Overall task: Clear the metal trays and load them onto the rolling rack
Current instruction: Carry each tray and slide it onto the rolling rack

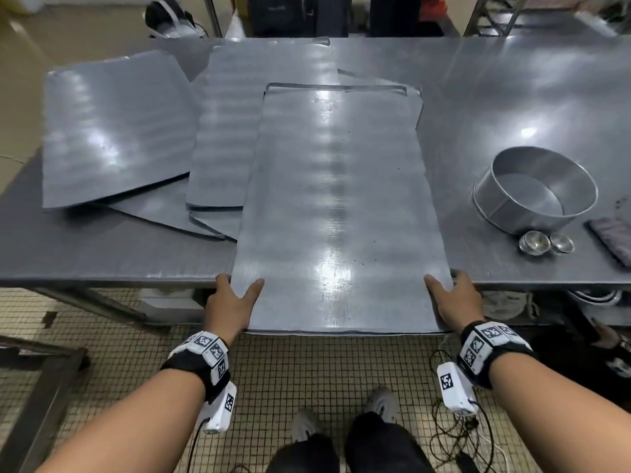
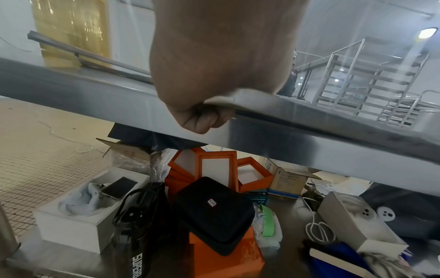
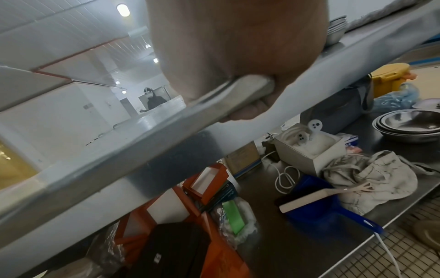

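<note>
A large flat metal tray point(image 1: 338, 206) lies lengthwise in the middle of the steel table point(image 1: 495, 90), its near end jutting past the table's front edge. My left hand point(image 1: 235, 298) grips its near left corner, thumb on top and fingers curled beneath the tray's rim point(image 2: 240, 101). My right hand point(image 1: 450, 295) grips the near right corner the same way, fingers under the rim point(image 3: 240, 92). Several more flat trays point(image 1: 116, 131) lie overlapping to the left and behind. A rolling rack point(image 2: 371, 80) with empty rails shows far off in the left wrist view.
A round metal cake tin point(image 1: 536, 189) and two small metal cups point(image 1: 546, 242) sit on the table's right side, beside a dark flat object point(image 1: 614, 237). Boxes, bags and stacked bowls point(image 3: 409, 124) crowd the lower shelf. Cables point(image 1: 457, 435) trail on the tiled floor by my feet.
</note>
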`<move>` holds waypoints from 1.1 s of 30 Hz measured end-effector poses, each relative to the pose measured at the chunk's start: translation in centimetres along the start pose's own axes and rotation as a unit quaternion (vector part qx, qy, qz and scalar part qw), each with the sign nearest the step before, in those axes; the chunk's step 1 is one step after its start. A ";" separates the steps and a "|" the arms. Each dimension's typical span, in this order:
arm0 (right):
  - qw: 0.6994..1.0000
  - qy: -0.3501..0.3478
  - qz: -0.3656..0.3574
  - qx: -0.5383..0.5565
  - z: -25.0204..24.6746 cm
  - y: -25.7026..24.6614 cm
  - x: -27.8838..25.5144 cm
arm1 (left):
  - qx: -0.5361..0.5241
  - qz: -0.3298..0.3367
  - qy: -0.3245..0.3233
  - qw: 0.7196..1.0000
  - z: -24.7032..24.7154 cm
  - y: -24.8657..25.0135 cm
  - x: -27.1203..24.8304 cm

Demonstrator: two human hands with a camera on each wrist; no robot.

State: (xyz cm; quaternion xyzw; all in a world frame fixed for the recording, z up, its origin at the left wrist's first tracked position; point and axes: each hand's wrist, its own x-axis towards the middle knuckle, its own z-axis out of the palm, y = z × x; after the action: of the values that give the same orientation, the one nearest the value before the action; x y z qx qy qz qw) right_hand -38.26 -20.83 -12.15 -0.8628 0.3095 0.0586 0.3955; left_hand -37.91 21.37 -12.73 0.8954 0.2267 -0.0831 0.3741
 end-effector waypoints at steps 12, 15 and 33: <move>0.997 -0.062 -0.022 0.046 -1.0 2.3 -1.8 | -0.067 0.005 -0.078 0.995 -1.8 -2.4 -1.7; 0.998 -0.053 -0.030 0.031 -0.9 2.1 -1.1 | -0.055 0.013 -0.092 0.994 -2.3 -1.6 -1.3; 0.998 -0.016 -0.057 0.034 -1.8 0.6 1.3 | -0.068 0.032 0.002 0.997 -1.3 1.7 2.4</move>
State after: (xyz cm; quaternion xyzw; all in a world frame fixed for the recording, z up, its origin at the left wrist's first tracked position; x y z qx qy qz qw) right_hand -37.87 -23.03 -11.78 -0.8642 0.2549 0.0393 0.4320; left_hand -35.03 22.04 -11.54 0.8749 0.2040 -0.0534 0.4361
